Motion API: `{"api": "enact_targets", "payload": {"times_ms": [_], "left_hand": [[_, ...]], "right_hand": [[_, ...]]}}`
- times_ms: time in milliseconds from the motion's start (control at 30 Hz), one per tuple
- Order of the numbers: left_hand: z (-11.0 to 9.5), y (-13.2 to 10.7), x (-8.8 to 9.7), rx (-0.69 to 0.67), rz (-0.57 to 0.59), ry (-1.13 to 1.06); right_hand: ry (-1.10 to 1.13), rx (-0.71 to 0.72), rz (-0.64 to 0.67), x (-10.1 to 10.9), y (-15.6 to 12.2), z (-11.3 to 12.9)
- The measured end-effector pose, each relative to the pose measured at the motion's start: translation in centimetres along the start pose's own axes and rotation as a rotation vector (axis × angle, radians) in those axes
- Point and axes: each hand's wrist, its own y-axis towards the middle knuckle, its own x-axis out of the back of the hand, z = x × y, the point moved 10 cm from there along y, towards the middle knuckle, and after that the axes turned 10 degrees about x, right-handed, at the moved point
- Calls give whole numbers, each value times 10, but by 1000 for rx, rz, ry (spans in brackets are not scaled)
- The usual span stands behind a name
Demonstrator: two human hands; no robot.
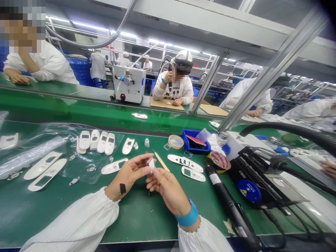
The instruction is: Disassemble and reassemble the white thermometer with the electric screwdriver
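My left hand (pixel 128 174) and my right hand (pixel 168 189) meet above the green bench (pixel 136 213), their fingertips pinching a small white part (pixel 150 163) with a pink face. A thin dark tip (pixel 148 191) shows below the fingers, but I cannot tell what it is. Just right of the part, a wooden stick (pixel 161 161) lies on the bench without touching either hand. Near my left hand lies a white plastic casing (pixel 114 166). Several more white casings (pixel 185 163) lie beyond my right hand. A blue wristband (pixel 187 214) circles my right wrist.
Plastic bags and several white casings lie to the left. A blue tray, tape roll and black soldering tool lie to the right. A black hose and metal posts stand at right. Co-workers sit along the facing bench, and a co-worker's hand shows at far right.
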Motion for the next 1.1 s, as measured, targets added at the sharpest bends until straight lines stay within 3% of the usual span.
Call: {"api": "enact_targets", "payload": {"times_ms": [233,433,933,1100], "left_hand": [[1,1,-3,14,62,-97],[4,0,-3,30,76,-169],[-3,0,-1,17,70,-96],[2,1,-1,34,63,-88]], "right_hand": [[410,-48,-35,-11,2,-18],[548,-20,-35,-17,1,-19],[494,-38,-58,-14,-2,-16],[265,-10,-40,-12,-4,-14]]}}
